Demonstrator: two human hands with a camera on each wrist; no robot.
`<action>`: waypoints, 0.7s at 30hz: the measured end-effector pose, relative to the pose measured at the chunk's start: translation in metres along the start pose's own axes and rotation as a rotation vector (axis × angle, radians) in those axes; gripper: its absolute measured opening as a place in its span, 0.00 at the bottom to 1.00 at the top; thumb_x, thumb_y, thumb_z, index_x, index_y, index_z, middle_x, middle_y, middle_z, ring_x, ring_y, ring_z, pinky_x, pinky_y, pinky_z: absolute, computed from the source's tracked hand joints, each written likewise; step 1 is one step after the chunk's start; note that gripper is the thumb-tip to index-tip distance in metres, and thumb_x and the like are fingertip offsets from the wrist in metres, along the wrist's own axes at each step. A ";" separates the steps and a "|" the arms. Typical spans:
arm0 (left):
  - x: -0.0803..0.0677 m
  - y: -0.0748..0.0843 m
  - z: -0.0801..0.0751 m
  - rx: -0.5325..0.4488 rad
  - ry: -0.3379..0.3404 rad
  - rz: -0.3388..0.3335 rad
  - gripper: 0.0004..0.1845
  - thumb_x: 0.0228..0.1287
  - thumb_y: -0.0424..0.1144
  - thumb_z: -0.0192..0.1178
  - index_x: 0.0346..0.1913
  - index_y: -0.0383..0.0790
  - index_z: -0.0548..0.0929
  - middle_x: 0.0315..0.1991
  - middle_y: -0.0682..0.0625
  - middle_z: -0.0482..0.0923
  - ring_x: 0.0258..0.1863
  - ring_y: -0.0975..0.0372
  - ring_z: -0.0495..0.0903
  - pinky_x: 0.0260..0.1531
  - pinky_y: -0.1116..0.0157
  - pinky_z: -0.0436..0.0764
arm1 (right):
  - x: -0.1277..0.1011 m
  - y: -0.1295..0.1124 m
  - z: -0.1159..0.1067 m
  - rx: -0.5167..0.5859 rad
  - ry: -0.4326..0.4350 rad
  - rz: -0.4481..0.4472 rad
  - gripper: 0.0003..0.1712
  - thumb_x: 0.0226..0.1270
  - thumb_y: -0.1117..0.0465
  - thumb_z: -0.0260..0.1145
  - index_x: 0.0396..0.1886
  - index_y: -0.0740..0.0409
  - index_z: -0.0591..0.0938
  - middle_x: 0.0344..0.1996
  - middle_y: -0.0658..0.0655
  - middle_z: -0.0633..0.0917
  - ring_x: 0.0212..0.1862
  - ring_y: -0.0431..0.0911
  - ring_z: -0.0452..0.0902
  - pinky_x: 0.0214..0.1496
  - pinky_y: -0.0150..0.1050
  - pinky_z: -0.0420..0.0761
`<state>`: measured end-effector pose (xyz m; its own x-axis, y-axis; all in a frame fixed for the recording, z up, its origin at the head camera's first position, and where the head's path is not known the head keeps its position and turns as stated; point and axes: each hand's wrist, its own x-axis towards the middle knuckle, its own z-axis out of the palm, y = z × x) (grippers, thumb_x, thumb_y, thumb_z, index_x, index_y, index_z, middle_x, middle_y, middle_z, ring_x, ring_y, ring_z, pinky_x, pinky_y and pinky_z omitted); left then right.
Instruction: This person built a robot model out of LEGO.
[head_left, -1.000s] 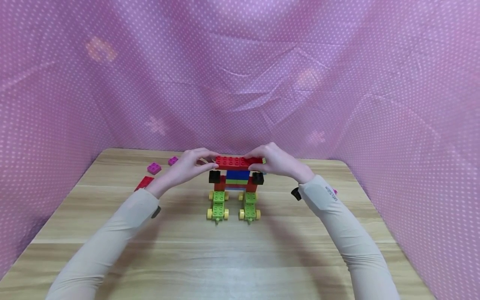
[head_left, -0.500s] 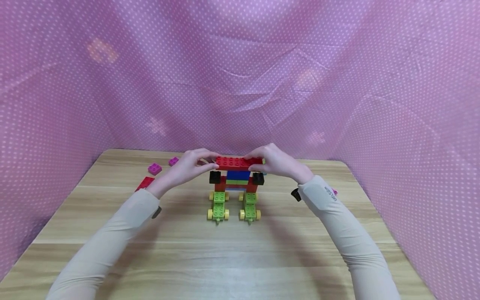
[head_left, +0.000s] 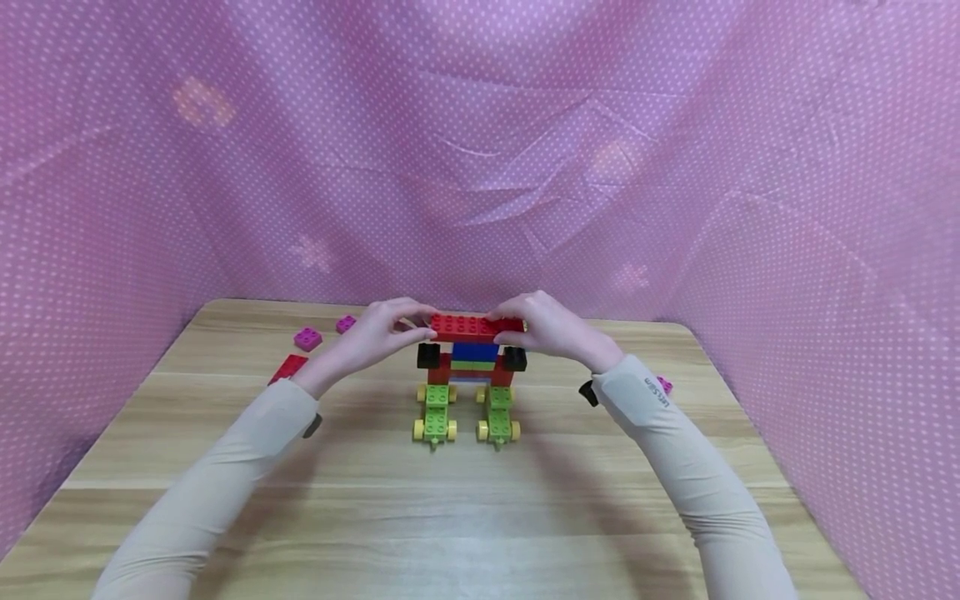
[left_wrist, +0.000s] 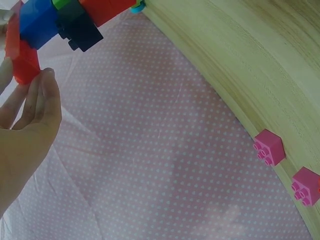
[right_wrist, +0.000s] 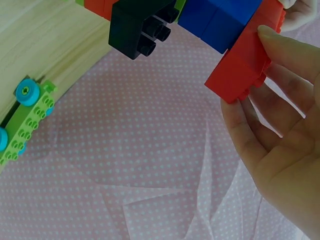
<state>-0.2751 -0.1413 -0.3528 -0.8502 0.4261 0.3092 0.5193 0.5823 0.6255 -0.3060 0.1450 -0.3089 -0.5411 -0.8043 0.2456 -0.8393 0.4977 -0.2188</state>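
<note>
Magenta bricks [head_left: 308, 337] lie loose at the far left of the table [head_left: 225, 467], with a flat red piece [head_left: 288, 367] just beside them, and then we come to the action. Left hand [head_left: 375, 333] is up at the left end of the long red brick [head_left: 474, 327], fingers and thumb pinching it; the left wrist view shows the fingertips [left_wrist: 47, 82] right on the red edge. That red brick sits across the very top of the model [head_left: 468, 379], over a blue layer, with black blocks sticking out either side and two green wheeled bases [head_left: 437, 412] on the table below. Right hand [head_left: 547, 327] mirrors it, fingers curled round the right end of the same brick. My read: it's the seating step, the roof piece lined up on the studs. Next would call for even downward pressure from both ends, keeping it level so the wheeled bases don't roll out from under. One more magenta piece [head_left: 664, 385] peeks out behind the right sleeve.
</note>
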 end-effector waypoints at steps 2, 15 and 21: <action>0.000 0.000 0.000 0.000 -0.002 -0.004 0.19 0.68 0.40 0.63 0.60 0.40 0.81 0.52 0.44 0.83 0.49 0.56 0.82 0.54 0.54 0.84 | 0.000 0.000 0.000 -0.003 -0.003 0.000 0.16 0.64 0.60 0.71 0.49 0.62 0.86 0.44 0.58 0.90 0.45 0.47 0.87 0.52 0.42 0.86; 0.000 0.002 0.000 0.005 -0.009 -0.012 0.19 0.69 0.41 0.63 0.60 0.40 0.81 0.52 0.45 0.83 0.49 0.56 0.82 0.54 0.55 0.84 | 0.001 0.001 0.001 -0.051 -0.015 0.014 0.16 0.63 0.58 0.72 0.50 0.58 0.86 0.45 0.55 0.90 0.45 0.46 0.86 0.52 0.41 0.85; 0.001 0.003 0.000 0.007 -0.013 -0.028 0.20 0.69 0.42 0.63 0.60 0.40 0.80 0.52 0.45 0.83 0.49 0.56 0.82 0.55 0.54 0.84 | 0.001 -0.002 0.000 -0.044 -0.030 0.041 0.17 0.64 0.58 0.71 0.51 0.59 0.86 0.45 0.55 0.90 0.45 0.45 0.87 0.52 0.40 0.86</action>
<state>-0.2742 -0.1397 -0.3509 -0.8633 0.4185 0.2820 0.4957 0.5989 0.6290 -0.3054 0.1431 -0.3087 -0.5738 -0.7918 0.2091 -0.8183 0.5438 -0.1862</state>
